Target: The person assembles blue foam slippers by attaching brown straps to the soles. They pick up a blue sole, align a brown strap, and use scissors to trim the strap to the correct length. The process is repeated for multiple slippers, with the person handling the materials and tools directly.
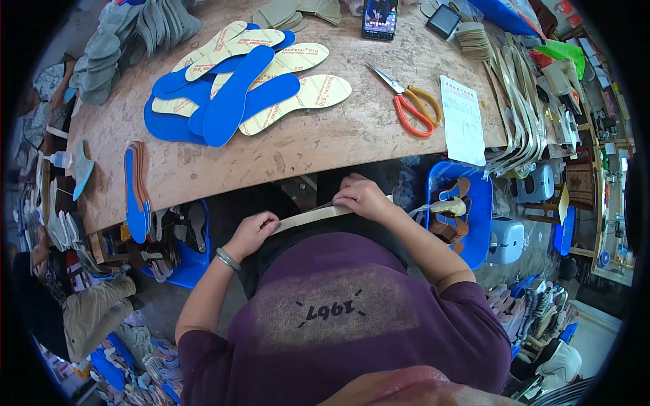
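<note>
At frame centre, the left hand (253, 231) and right hand (364, 197) are pinching a long, flat cream strip (308, 217) — handling seems under way, what remains isn't showing — while flat blue-and-cream insoles (233, 98) are lying upper left.

Scuffed wooden table (369, 132), grey floor (539, 245)

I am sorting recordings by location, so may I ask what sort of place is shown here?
Probably a shoemaking workshop: blue and cream insoles are piled on the worn workbench, scissors lie to their right, and a blue bin holds what look like brown sandals.
</note>
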`<action>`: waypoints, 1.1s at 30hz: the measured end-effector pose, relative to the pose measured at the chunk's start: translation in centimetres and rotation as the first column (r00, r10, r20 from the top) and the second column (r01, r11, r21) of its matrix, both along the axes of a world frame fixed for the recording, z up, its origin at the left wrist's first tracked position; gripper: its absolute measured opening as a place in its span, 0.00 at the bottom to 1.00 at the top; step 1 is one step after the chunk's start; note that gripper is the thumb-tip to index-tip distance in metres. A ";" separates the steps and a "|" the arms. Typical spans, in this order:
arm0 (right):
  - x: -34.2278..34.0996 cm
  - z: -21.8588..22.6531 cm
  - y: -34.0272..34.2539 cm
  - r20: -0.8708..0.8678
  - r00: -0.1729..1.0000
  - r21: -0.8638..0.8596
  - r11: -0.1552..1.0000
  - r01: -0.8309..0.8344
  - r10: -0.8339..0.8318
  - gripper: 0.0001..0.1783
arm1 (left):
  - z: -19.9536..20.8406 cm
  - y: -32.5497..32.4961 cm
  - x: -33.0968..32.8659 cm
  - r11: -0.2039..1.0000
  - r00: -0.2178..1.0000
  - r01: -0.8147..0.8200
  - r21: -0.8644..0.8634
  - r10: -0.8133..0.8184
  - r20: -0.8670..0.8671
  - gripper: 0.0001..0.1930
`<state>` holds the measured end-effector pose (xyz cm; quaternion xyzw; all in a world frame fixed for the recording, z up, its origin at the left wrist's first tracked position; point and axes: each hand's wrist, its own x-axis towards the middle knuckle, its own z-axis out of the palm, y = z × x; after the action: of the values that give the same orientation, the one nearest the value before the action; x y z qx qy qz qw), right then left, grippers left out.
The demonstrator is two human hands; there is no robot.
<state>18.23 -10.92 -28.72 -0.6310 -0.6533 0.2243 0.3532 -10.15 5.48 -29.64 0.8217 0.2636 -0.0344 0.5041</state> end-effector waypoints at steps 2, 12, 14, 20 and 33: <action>0.7 0.6 0.2 -0.017 1.000 -0.043 0.999 0.025 -0.026 0.06 | 0.5 -0.1 -0.1 0.999 1.000 0.011 -0.030 -0.011 -0.013 0.10; 12.4 1.2 -10.7 0.507 0.692 0.012 0.808 0.589 -0.513 0.02 | 2.1 2.6 -9.1 0.982 0.973 -0.170 0.077 0.180 -0.147 0.09; 16.3 1.2 -15.3 0.469 0.562 0.143 0.687 0.713 -0.681 0.03 | 1.7 3.5 -12.6 0.964 0.951 -0.245 0.106 0.261 -0.167 0.09; 29.0 -0.7 -30.6 0.494 -0.054 0.424 0.186 0.886 -0.868 0.13 | 0.5 5.0 -21.4 0.878 0.815 -0.200 0.435 0.395 -0.423 0.12; 30.6 -4.9 -33.2 -0.696 -0.147 -0.104 -0.104 0.989 -0.703 0.06 | 3.8 -1.7 2.7 0.903 0.992 0.076 0.423 -0.025 -0.124 0.19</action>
<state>48.83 -44.13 -33.61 -0.6862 0.0935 -0.0919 0.7155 -7.44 3.83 -25.84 0.9153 0.2721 -0.0365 0.2949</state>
